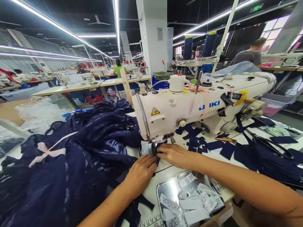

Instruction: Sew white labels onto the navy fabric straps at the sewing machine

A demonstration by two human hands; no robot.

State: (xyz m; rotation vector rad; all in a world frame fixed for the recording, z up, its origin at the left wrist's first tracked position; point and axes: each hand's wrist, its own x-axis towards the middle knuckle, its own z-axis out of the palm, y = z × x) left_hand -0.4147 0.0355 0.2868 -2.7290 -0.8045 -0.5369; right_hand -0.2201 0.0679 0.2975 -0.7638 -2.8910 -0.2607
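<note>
Both hands are at the needle area of a white sewing machine (165, 107). My left hand (142, 173) lies with its fingers together on dark fabric (156, 160), just in front of the presser foot. From the right, my right hand (174, 155) presses its closed fingertips on dark fabric beside the needle. The fabric under the fingers is mostly hidden. A large heap of navy garments (94, 151) spreads to the left. A metal tray (159, 192) of printed labels (194, 203) stands in front of the machine.
Small navy fabric pieces (194, 135), a wooden-handled tool (226, 139) and black scissors (272, 143) lie on the right. A pale ribbon (47, 153) rests on the heap. Behind are other sewing tables, a pillar (155, 37) and several people.
</note>
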